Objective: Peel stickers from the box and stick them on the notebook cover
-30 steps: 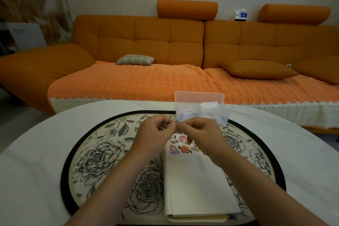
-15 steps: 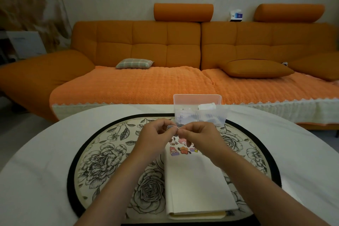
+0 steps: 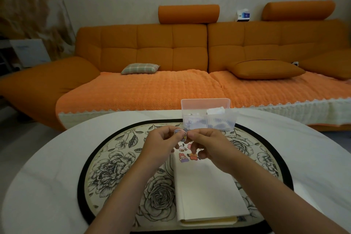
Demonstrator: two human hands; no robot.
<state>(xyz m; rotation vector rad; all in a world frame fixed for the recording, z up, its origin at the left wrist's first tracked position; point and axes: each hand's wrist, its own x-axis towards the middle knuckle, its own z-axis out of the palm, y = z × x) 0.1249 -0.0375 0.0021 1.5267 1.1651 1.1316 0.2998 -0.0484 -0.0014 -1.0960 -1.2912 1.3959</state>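
A cream notebook [image 3: 207,194] lies shut on the floral mat, with several cartoon stickers [image 3: 187,155] on the far end of its cover. Above that end, my left hand [image 3: 161,144] and my right hand [image 3: 210,146] meet and pinch a small round sticker [image 3: 181,134] between their fingertips. Whether it is partly off its backing I cannot tell. A clear plastic box [image 3: 207,114] with an upright lid stands just beyond the hands and holds more stickers and paper scraps.
The round floral mat [image 3: 121,167] with a black rim lies on a white table [image 3: 47,176]. Behind the table runs a long orange sofa [image 3: 171,74] with cushions.
The camera has tilted, so the scene sits lower in view. The hands have drawn slightly apart, and the sticker between the fingertips now shows more plainly.
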